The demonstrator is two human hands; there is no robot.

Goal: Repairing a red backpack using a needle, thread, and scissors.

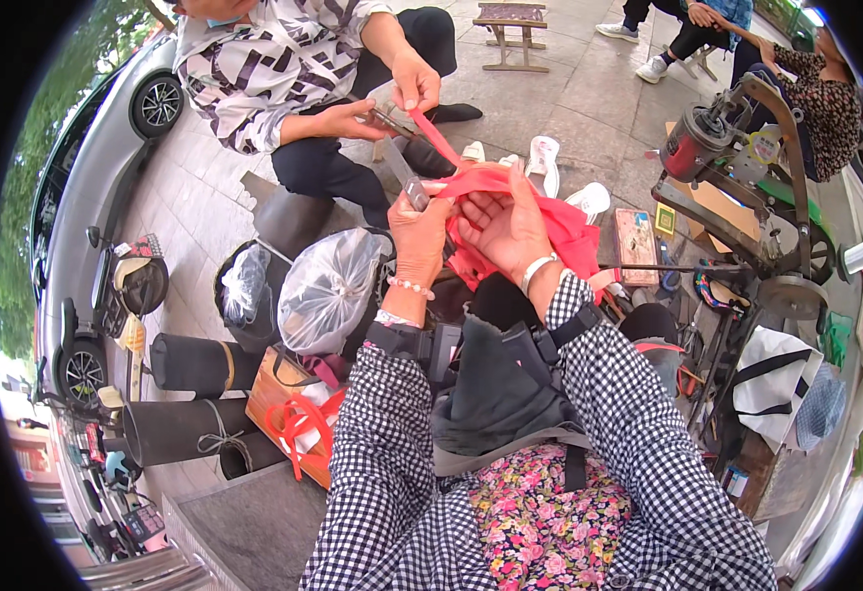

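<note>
Bright red cloth (571,231) bunches in front of me, behind and around both hands. My left hand (419,236) is closed around a flat grey metal tool (404,175), with an edge of the cloth beside its fingers. Palm up, my right hand (503,225) shows loosely curled fingers that are apart; the cloth lies against its fingertips and thumb, and the palm looks bare. From the cloth a red strip (438,138) runs up to the hand (415,81) of a person opposite, whose other hand (349,120) holds a dark, thin tool.
A hand-cranked machine (736,148) stands at right, near white shoes (543,163). At left are a plastic-covered bucket (333,291), dark rolls (180,433) and a wooden box (279,394) with red strips. A silver car (106,167) is parked beyond. Dark material covers my lap (500,394).
</note>
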